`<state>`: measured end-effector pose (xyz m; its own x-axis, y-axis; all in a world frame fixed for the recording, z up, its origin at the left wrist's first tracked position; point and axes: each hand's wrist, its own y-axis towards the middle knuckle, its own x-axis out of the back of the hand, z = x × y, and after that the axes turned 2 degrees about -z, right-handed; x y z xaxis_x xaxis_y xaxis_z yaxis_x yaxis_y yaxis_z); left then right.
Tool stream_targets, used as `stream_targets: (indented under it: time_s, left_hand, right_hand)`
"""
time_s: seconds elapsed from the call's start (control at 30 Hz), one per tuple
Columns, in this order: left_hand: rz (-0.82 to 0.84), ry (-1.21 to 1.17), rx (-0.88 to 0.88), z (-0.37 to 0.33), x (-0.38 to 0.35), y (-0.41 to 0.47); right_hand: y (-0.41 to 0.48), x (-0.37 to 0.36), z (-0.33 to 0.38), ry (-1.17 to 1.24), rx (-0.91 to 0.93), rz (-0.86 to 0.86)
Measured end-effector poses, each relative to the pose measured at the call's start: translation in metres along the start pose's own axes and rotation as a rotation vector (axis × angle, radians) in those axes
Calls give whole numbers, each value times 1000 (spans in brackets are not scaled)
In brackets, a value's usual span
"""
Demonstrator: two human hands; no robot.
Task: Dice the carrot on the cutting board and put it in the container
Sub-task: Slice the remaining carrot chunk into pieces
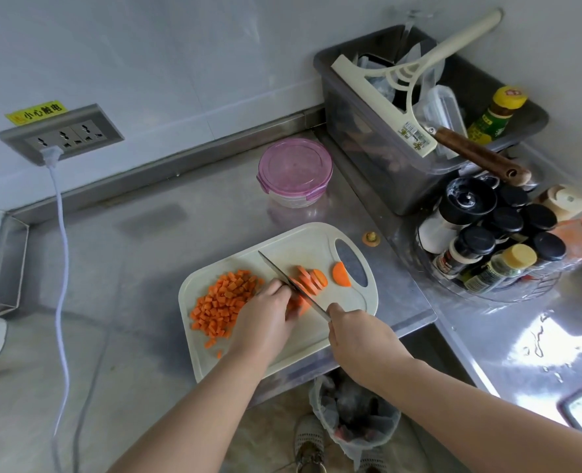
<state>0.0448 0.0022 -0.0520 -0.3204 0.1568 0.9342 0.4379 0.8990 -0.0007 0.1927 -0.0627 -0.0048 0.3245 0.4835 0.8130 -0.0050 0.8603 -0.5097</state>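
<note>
Surface (pixel 146 254): steel, set in a white-walled corner.
Socket (pixel 60 133): on the wall at 10 o'clock from the cutting board (pixel 316 244), white cord (pixel 60 233) plugged in. The yellow label (pixel 36 112) above it reads 小心触电.
Container (pixel 294 170): at 12 o'clock, pink lid on, contents unclear.
Grey bin (pixel 368 148): at 1 o'clock, holds a squeegee (pixel 385 100).
Jars (pixel 487 233): at 3 o'clock.
On the board: diced carrot (pixel 224 302) at 9 o'clock, carrot slices (pixel 311 278) at centre.
Your left hand (pixel 265 315) curls over the slices. Your right hand (pixel 354 332) grips the knife (pixel 293 285), blade across them.
</note>
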Motion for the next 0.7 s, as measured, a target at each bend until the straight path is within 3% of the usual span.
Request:
stream_targets:
  time_s: [0.2,0.43,0.7]
  left_hand:
    - [3,4,-15,1,0,0]
    - [-2,16,-26,0,0,1]
    - [-20,-36,-27,2,-2,0]
  right_hand:
    - [-3,6,3,41,-21,-45]
    - [15,-6,-3,43,-24,73]
    - [27,-12,-1,56,-100,90]
